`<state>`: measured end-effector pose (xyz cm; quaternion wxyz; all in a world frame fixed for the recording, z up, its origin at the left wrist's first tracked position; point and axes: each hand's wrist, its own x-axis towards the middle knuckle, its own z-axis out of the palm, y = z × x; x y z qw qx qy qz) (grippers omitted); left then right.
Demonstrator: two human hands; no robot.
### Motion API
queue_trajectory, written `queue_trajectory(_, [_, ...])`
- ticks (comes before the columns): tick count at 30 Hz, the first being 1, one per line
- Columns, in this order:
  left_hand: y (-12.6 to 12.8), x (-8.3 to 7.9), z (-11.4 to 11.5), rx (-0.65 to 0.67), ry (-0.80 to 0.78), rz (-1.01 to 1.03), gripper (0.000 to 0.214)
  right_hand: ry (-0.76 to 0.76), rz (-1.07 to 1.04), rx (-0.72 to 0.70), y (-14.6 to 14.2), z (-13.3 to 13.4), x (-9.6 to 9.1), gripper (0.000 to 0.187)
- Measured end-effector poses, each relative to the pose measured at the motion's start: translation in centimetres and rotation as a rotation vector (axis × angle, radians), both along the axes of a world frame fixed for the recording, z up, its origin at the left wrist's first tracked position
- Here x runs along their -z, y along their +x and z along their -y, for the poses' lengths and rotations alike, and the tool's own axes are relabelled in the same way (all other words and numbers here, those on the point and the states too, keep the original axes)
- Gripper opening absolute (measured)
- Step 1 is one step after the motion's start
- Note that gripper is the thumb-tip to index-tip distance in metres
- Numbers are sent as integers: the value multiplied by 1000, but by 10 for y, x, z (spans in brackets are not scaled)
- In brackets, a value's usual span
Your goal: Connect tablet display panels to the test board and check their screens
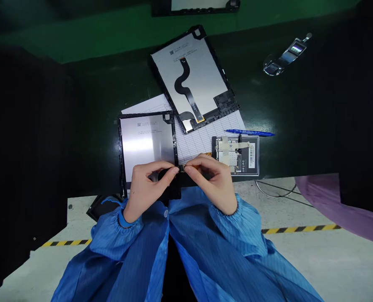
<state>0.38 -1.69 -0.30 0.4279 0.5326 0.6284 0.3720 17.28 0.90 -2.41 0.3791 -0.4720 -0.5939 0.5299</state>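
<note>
Both hands are brought together at the near edge of the dark table (95, 90). A small connector part (182, 168) is pinched between thumb and forefinger of the left hand (151, 183) on one side and of the right hand (213, 179) on the other; its detail is largely covered by the fingertips. The lower right corner of a framed display panel (148, 153) is overlapped by the left hand; whether contact is made cannot be told. A circuit board assembly (230, 160), marked with a white label (251, 155), is noted just beside the right hand, with a blue pen (251, 133) along its far edge. Beyond, a ruled sheet (202, 142) is partly covered by a second, tilted panel (203, 73), across which a black ribbon cable (183, 79) is laid.
</note>
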Motion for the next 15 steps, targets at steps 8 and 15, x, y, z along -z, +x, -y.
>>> queue_trajectory(8, [0,-1,-1,27,10,-29,13,21,23,-14,-1,0,-1,10])
queue_trajectory(15, [-3,0,-3,73,-19,-1,13,39,61,-55,1,1,-1,10])
